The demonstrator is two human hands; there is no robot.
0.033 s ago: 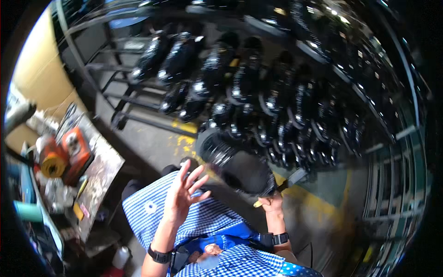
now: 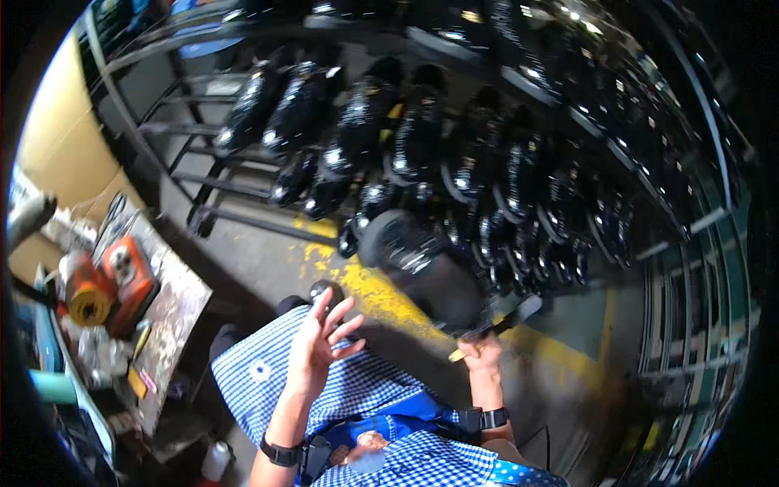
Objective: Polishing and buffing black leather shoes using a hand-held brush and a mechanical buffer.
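A black shoe with a shiny upper, smeared by motion, hangs in front of me. My right hand is closed at its near end, by the opening. From the same hand sticks out a slim tool with a dark shaft and a pale flat tip. A small yellow end shows on the hand's other side; I cannot tell the tool's kind. Over my lap my left hand is raised and open, fingers spread and holding nothing. It is apart from the shoe.
Beyond my hands a metal rack bears rows of glossy black shoes. At left a stained worktable holds an orange device and small items. A white bottle stands low at left. Yellow paint marks the floor.
The shoe in my right hand sits slightly further right and lower. The rack and worktable have shifted a little to the left in the picture. My left hand stays open.
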